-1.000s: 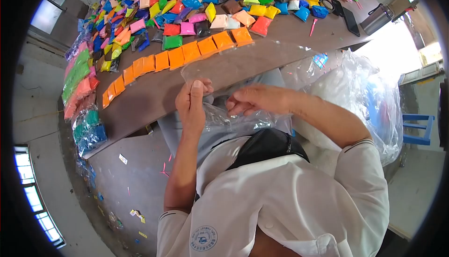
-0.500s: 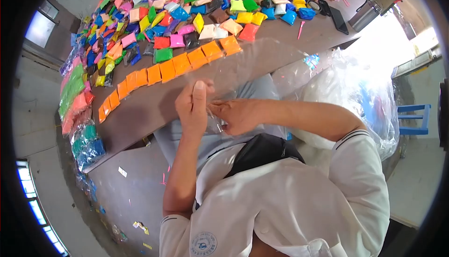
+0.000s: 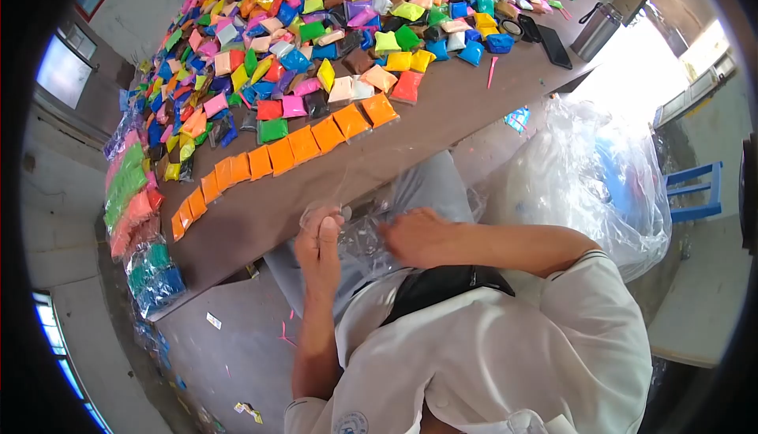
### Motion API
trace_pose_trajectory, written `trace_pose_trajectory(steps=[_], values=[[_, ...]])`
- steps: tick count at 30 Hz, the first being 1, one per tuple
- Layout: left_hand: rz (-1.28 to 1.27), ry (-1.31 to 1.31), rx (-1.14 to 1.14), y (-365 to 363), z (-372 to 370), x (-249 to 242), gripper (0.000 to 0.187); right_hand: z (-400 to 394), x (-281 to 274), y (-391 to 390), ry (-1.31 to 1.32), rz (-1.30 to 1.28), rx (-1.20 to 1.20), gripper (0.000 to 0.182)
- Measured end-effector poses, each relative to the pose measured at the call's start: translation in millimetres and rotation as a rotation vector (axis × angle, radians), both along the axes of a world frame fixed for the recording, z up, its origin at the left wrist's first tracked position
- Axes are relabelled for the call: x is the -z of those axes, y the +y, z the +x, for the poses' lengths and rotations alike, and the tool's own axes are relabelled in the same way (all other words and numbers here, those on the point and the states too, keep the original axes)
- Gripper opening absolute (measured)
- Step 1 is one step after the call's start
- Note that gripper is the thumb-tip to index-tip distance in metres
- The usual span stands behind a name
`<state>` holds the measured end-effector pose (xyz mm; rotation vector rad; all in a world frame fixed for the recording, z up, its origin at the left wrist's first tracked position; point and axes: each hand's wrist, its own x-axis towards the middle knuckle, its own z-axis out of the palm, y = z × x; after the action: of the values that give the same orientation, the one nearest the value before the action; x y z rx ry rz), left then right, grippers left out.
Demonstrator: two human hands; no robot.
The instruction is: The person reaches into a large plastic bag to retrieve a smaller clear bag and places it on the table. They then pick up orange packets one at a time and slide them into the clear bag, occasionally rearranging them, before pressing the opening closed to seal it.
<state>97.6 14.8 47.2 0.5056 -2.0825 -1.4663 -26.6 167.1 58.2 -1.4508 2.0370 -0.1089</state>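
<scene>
White short-sleeved shirt [image 3: 505,355] — round bluish emblem [image 3: 350,423], black waist pouch [image 3: 446,288] — grey trousers [image 3: 434,189].

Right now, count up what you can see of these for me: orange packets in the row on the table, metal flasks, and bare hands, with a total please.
Orange packets in the row: 12
Metal flask: 1
Bare hands, left hand and right hand: 2
Total: 15

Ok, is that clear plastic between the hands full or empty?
Looks empty: the clear plastic between the left hand and right hand is see-through and creased, with nothing visible inside.
</scene>
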Motion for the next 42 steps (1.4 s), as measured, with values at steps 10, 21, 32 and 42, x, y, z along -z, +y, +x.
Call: trace_pose_trajectory(steps=[10, 21, 32, 42], values=[[-0.045, 0.049, 0.064, 21, -2, 4, 0.032, -32, -1, 85, -0.193, 0.036, 0.047, 0.028], [-0.009, 0.044, -0.084, 0, 29, -3, 0.032, -77, -116, 86, -0.865, -0.776, 0.397, 0.028], [-0.031, 0.072, -0.231, -37, 56, -3, 0.035, -178, 9, -36, 0.374, -0.606, 0.083, 0.048], [0.086, 0.056, -0.211, -36, 64, 21, 0.033, -166, 11, -53, 0.481, -0.561, 0.039, 0.044]])
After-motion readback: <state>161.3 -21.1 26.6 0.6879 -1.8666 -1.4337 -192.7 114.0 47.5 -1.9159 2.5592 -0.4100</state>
